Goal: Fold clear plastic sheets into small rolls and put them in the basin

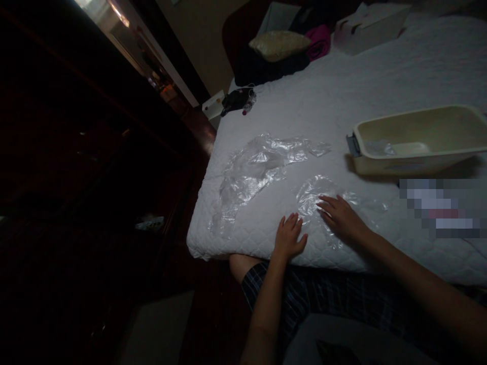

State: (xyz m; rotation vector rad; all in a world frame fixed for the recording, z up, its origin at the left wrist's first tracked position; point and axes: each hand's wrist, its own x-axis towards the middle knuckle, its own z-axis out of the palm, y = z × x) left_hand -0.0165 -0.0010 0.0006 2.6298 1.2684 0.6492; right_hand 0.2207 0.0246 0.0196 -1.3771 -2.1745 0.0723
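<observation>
Two clear plastic bags lie on the white quilted mattress. The larger plastic bag is crumpled and stretches from the mattress's left corner toward its middle. A second clear plastic bag is spread near the front edge. My right hand rests on this second bag with its fingers apart. Just left of it, my left hand lies flat with fingers spread, at the near edge of that bag. Neither hand grips anything that I can see.
A cream plastic bin with a grey latch stands on the mattress at the right, some clear plastic inside it. Farther back are a pale pillow, a rolled magenta cloth and a white box. Dark furniture lines the left.
</observation>
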